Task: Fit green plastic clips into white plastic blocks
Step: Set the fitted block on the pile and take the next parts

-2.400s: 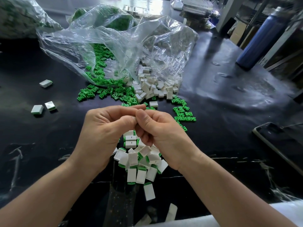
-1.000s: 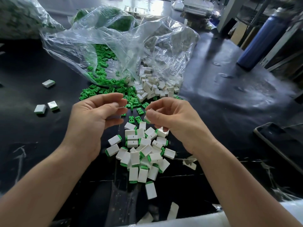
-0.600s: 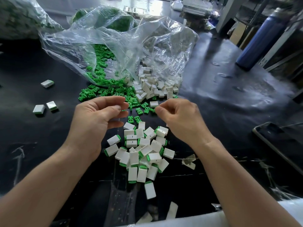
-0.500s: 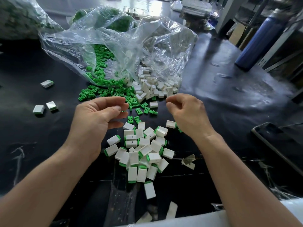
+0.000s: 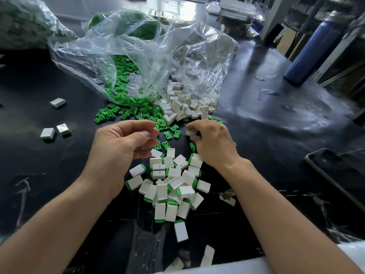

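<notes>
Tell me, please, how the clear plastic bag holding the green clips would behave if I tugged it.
The clear plastic bag looks thin and crumpled, so it is probably floppy and light. Its mouth lies open with green clips spilling out, so a tug would likely scatter more. The glossy film may slip between fingers.

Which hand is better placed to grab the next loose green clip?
Left, probably. The left hand hovers with its fingertips beside the loose green clips, while the right hand is busy pinching a white block.
</notes>
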Demonstrator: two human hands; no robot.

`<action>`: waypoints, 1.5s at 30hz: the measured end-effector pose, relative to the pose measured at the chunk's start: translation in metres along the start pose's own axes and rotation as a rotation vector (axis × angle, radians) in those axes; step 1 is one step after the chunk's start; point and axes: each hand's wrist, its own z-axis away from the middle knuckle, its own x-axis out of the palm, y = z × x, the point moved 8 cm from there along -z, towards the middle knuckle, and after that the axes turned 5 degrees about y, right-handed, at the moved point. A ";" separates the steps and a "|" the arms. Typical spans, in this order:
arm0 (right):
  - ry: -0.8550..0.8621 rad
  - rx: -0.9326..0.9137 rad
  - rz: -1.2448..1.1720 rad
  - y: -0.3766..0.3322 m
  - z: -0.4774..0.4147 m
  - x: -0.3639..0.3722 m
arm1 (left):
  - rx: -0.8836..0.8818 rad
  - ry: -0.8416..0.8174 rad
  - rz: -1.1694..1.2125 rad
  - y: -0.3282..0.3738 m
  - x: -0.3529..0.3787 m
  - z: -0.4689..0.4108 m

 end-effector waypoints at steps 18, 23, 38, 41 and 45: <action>0.079 -0.128 -0.486 -0.053 0.024 -0.034 | -0.049 -0.106 0.021 -0.002 0.011 0.007; 0.019 0.052 -0.265 -0.010 0.011 -0.041 | -0.039 -0.122 -0.004 -0.001 0.014 0.009; -0.214 0.224 0.089 0.040 0.007 -0.023 | -0.063 -0.160 0.065 0.003 0.016 0.011; -0.178 0.205 0.083 0.041 0.007 -0.025 | -0.065 -0.182 0.074 0.001 0.017 0.011; -0.021 0.212 -0.238 0.029 0.006 -0.038 | -0.079 -0.199 0.106 0.000 0.018 0.012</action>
